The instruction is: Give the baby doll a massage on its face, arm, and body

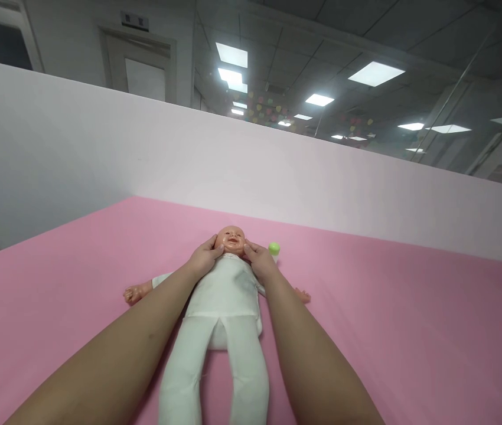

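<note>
A baby doll [224, 286] with a white cloth body lies on its back, its head away from me and its arms spread out. My left hand [205, 258] holds the left side of the doll's head [232, 237], thumb along the jaw. On the other side my right hand [258, 260] cups the cheek in the same way. Both hands are closed in on the head, with some fingers hidden beside or behind it. Just beyond my right hand stands a small container with a light green top [274, 248], partly covered by that hand.
The doll rests on a pink padded surface [388, 307]. A white wall or board [277, 171] runs along its back edge. Behind this are a door [140, 65], glass panels and lit ceiling lamps.
</note>
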Tool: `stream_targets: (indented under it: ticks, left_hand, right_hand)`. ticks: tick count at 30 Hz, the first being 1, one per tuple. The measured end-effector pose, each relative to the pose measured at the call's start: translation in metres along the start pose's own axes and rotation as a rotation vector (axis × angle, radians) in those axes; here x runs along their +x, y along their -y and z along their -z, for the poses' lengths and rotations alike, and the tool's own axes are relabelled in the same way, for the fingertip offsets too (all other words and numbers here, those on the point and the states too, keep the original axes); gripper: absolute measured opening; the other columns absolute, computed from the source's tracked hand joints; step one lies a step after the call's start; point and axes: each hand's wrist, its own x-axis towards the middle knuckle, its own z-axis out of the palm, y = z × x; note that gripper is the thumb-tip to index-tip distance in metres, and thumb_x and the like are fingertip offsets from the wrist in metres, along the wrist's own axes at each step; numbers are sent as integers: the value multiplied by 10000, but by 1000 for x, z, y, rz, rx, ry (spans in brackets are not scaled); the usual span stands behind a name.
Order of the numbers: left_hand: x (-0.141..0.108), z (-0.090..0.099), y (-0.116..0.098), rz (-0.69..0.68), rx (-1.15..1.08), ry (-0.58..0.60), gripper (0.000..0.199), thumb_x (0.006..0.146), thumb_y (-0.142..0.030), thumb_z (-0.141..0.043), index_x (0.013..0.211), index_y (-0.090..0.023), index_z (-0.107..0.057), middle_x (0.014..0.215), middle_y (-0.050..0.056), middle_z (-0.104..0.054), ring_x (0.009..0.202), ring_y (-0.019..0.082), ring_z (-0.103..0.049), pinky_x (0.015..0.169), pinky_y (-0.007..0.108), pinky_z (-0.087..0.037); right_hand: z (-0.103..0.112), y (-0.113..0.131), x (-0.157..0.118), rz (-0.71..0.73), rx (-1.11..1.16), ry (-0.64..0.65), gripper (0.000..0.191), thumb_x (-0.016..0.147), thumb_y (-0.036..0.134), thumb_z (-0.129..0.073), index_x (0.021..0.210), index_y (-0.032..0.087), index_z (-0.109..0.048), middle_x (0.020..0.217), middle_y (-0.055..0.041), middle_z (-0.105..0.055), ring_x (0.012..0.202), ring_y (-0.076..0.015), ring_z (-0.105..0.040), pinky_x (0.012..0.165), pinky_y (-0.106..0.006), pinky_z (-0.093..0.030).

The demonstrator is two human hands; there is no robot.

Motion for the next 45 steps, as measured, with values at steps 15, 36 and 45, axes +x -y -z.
stream_targets:
  ticks: [15, 36, 45]
  left_hand:
    - [-42, 5, -70, 7, 195, 88, 879, 777, -656, -818, 1483, -190, -582, 1424, 120, -682, 1316, 347, -634, 1085, 376, -502]
    - [-4, -1, -7, 18, -91, -43, 744, 952, -609, -649, 1510, -123, -573, 1579, 174, -533, 1461, 326, -502, 1207, 423, -374]
    - [-16, -2, -30, -20, 116, -36, 681, 943, -722, -569, 1347, -193, -709, 1424, 113, -685, 1341, 343, -606, 1157, 424, -421]
  right_hand:
    - [-14, 15, -7, 14, -286, -101, 708, 718, 608, -913, 1285, 237, -711, 1173, -64, -778, 1051, -263, -729, 969, -391, -574]
    - [2, 3, -2, 31, -240, 1, 533, 1021, 612, -546, 1296, 193, -729, 1286, -81, -752, 1238, -272, -672, 1107, -431, -506]
    - [-6, 27, -32, 172, -734, -109, 613, 1013, 537, -603, 1556, 264, -519, 1469, -78, -649, 1336, -285, -622, 1146, -437, -479]
